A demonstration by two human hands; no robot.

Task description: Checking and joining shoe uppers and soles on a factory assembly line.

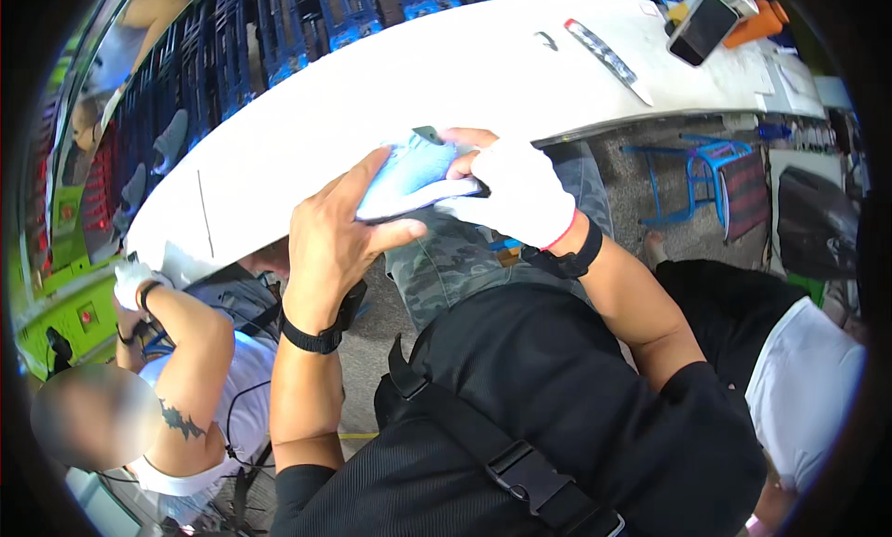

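Over the near edge of the white table (372, 91), both my hands hold a light blue shoe (413, 170) with a white lower edge. My left hand (336, 207), bare, grips its left side, with the thumb below and the fingers over the top. My right hand (516, 184) wears a white glove with bare fingertips showing. Its fingers close on the right end of the shoe. A small dark green tab (426, 133) sticks up at the shoe's far side; what it belongs to, I cannot tell. The glove hides part of the shoe.
A patterned-handle knife (609, 61) and a small black curved piece (546, 41) lie farther right. Beyond are a smartphone (704, 30) and an orange bottle (757, 24). Blue racks (269, 35) line the far side. A blue stool (715, 165) stands right. Co-workers flank me.
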